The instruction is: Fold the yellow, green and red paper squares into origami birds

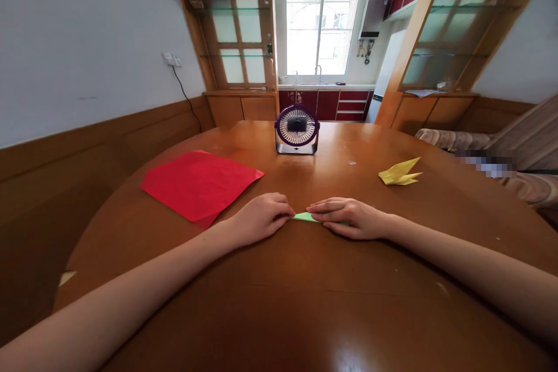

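A narrow strip of folded green paper [305, 217] lies on the table between my two hands. At its left tip, my left hand [267, 215] pinches the paper with thumb and fingers. My right hand [351, 218] rests over the other end, its fingers stretched out and lying flat on the paper. That hand hides much of the right part of the green piece. Off to the left lies a large red sheet of paper [198, 185], beyond my left forearm. A folded yellow paper piece [399, 173] with pointed tips sits to the right, past my right hand.
The round wooden table [305, 314] spreads beneath my arms. A small purple fan [297, 128] stands on its far side. A tiny white scrap [352, 163] lies right of the fan. A sofa [523, 157] is at the right edge.
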`<act>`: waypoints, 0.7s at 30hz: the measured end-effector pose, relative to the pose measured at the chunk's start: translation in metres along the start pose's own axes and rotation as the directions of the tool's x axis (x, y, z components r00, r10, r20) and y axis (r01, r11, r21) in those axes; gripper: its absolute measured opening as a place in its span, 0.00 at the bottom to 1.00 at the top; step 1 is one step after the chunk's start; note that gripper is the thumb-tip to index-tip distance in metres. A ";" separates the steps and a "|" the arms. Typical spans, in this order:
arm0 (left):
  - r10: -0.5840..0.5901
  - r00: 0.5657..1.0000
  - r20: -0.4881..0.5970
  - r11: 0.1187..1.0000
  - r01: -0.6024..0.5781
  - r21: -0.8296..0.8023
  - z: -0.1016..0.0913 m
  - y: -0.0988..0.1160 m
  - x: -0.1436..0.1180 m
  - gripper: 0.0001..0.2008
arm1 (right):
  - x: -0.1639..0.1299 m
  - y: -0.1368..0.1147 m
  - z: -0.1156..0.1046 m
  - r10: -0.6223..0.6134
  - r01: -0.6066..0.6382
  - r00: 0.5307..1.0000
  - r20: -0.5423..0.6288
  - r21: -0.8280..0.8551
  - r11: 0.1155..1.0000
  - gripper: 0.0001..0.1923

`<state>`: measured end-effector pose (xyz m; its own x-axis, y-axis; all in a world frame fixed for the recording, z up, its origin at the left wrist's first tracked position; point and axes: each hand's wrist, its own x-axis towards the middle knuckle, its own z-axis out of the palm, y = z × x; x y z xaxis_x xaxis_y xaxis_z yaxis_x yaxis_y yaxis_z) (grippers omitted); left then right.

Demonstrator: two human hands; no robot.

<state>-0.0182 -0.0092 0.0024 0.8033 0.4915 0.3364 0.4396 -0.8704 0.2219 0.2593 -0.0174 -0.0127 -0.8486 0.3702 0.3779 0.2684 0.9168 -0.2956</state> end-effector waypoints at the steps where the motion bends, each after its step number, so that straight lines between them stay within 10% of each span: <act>1: 0.000 1.000 0.004 1.000 0.000 0.007 -0.001 0.000 0.000 0.10 | 0.000 0.000 0.000 -0.002 0.002 1.000 0.002 -0.005 1.000 0.18; 21: 0.219 0.972 0.090 0.945 -0.234 0.229 -0.004 -0.002 0.000 0.15 | 0.001 0.000 -0.004 -0.044 0.048 0.995 0.093 -0.044 0.998 0.23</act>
<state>-0.0210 -0.0075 0.0055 0.9126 0.2846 0.2934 0.3197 -0.9442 -0.0787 0.2601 -0.0167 -0.0089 -0.8983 0.3139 0.3076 0.2466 0.9393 -0.2383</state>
